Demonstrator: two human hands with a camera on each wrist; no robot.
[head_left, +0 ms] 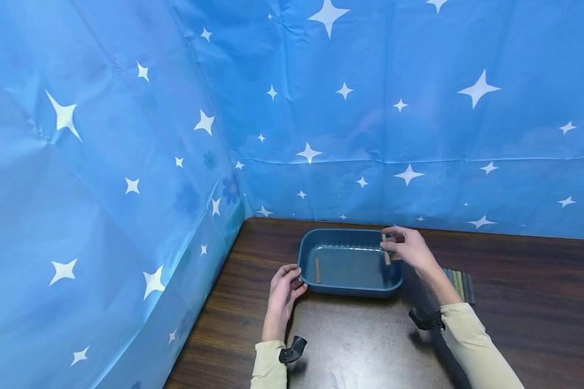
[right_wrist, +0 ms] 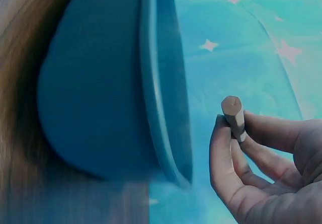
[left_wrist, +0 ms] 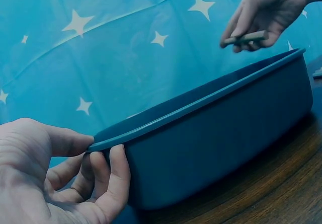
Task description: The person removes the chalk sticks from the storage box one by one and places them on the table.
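Note:
A dark blue rectangular plastic basin (head_left: pixel 350 292) stands on the table in the head view. My left hand (head_left: pixel 281 294) pinches its near left corner, thumb on top of the rim and fingers curled beneath, as the left wrist view shows. Over the basin's right side, my right hand (head_left: pixel 411 249) holds a short brown stick (head_left: pixel 387 256) between thumb and fingertips. The right wrist view gives the flat, angular end of this stick (right_wrist: pixel 232 105) beside the basin's rim. Another brown stick (head_left: pixel 317 270) lies inside the basin at the left.
Several green and grey sticks (head_left: pixel 459 283) lie side by side on the dark wooden table (head_left: pixel 540 324), partly behind my right forearm. A blue star-patterned sheet (head_left: pixel 370 124) hangs along the table's back and left edges. Each wrist wears a black mount (head_left: pixel 293 350).

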